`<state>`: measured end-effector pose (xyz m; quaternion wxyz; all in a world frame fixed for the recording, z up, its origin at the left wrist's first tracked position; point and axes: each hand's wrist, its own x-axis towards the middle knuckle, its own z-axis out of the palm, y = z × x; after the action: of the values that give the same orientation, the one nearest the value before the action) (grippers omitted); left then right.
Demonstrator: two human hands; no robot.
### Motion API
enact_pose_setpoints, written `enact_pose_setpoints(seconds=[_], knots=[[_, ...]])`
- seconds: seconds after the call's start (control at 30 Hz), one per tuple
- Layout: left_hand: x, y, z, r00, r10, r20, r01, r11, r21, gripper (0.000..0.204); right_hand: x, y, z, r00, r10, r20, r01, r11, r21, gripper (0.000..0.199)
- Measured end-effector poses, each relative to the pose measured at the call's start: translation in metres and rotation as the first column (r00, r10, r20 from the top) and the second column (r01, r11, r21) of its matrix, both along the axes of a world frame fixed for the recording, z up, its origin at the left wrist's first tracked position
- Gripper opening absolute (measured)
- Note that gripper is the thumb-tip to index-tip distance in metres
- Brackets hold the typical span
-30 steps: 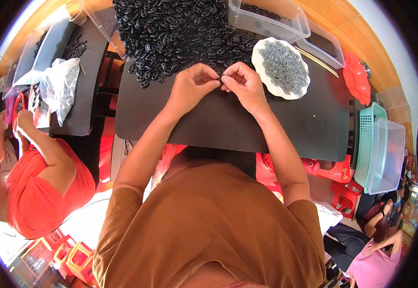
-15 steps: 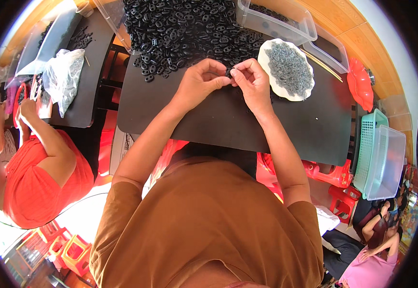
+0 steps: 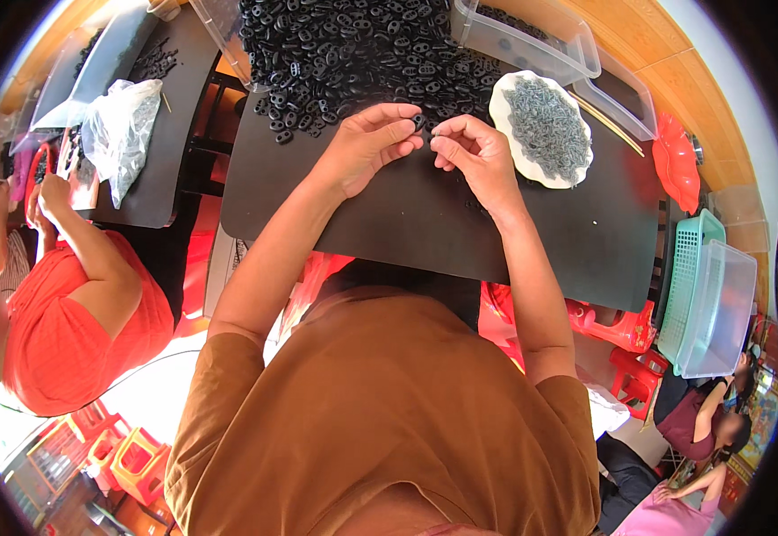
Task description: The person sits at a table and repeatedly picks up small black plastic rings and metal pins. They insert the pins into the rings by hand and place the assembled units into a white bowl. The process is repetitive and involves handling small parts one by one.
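Note:
My left hand pinches a small black oval plastic piece with holes in it, between thumb and forefinger above the dark table. Just to its right, my right hand has thumb and forefinger pressed together at the tips; whatever they hold is too small to make out. A narrow gap separates the two hands. Beyond them spreads a large heap of similar black pieces. Beside my right hand stands a white scalloped dish filled with small grey translucent bits.
Clear plastic bins stand at the table's far right, near thin sticks and a red scalloped dish. A green basket and clear bin are at right. A person in red works at a neighbouring table on the left.
My hands were together at the fingertips and have drawn slightly apart, showing the black piece in the left hand. The view has shifted a little.

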<state>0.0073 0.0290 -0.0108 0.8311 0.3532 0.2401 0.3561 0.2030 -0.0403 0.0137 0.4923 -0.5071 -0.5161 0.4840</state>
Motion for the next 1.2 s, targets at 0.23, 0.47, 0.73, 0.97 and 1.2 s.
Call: enact_pose_setpoints(seconds=[0.23,0.47,0.73,0.97,1.2], knots=[[0.001,-0.001,-0.002,0.998,-0.01,-0.06,0.013,0.998,0.065,0.023,-0.004,0.0,-0.002,1.0,0.018,0.023,-0.018,1.0,0.002,0.011],[0.003,-0.003,0.0,0.981,0.039,-0.192,0.004,0.976,0.219,0.023,-0.001,0.001,-0.005,0.996,-0.001,0.087,0.002,1.0,-0.017,0.012],[0.003,-0.004,0.002,0.971,0.044,-0.235,0.016,0.969,0.246,0.022,-0.001,0.001,-0.002,0.99,0.016,0.14,-0.012,0.999,-0.03,0.009],[0.003,-0.004,0.001,0.918,0.12,-0.378,0.064,0.895,0.441,0.02,-0.001,0.0,-0.003,0.976,0.032,0.214,-0.022,0.999,-0.048,0.009],[0.001,-0.006,0.007,0.87,0.169,-0.463,0.113,0.846,0.521,0.02,-0.006,0.0,-0.004,0.976,-0.029,0.214,0.039,0.998,-0.04,0.009]])
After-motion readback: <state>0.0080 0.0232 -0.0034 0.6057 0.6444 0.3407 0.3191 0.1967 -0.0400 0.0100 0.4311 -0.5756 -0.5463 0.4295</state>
